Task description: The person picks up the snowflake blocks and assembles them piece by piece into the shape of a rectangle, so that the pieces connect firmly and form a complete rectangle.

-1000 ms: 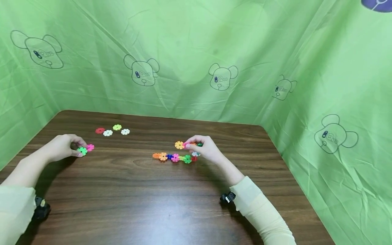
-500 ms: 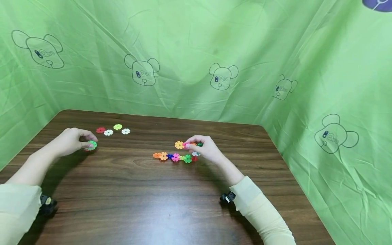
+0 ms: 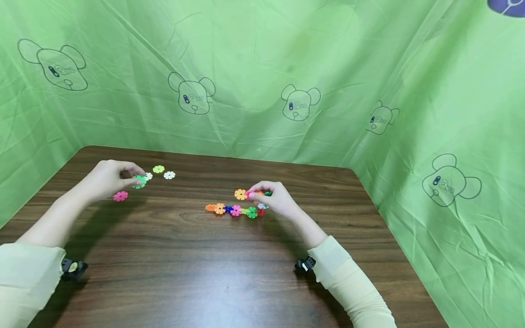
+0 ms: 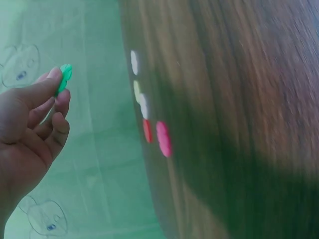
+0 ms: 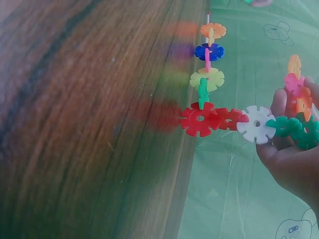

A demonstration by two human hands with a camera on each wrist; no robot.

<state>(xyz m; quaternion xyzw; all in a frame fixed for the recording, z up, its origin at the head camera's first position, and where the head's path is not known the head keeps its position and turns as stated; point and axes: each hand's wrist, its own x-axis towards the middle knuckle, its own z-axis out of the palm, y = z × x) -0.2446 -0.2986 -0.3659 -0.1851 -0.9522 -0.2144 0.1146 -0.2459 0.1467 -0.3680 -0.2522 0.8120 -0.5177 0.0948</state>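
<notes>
Between thumb and fingers, the left hand (image 3: 108, 181) pinches a green notched disc (image 3: 140, 181), raised off the table. In the left wrist view the same green disc (image 4: 64, 79) stands edge-on at the fingertips of the left hand (image 4: 32, 124). The right hand (image 3: 272, 197) grips one end of a chain of linked discs near a pink piece (image 5: 295, 85). This chain bends round through green, a white disc (image 5: 256, 124) and red, then runs left past a blue disc (image 5: 209, 52) to an orange disc (image 3: 210, 207). Part of it is hidden by the right hand (image 5: 294, 162).
A loose pink disc (image 3: 120, 196) lies below the left hand. Farther back are a yellow-green disc (image 3: 158, 169) and a white disc (image 3: 169, 175), with another white one partly behind the held disc. A red disc (image 4: 147, 130) shows in the left wrist view. Green cloth surrounds the table (image 3: 184, 273).
My left hand has moved right and away with the green disc, leaving the pink disc on the table and covering the red one from the head view. The right hand has stayed put.
</notes>
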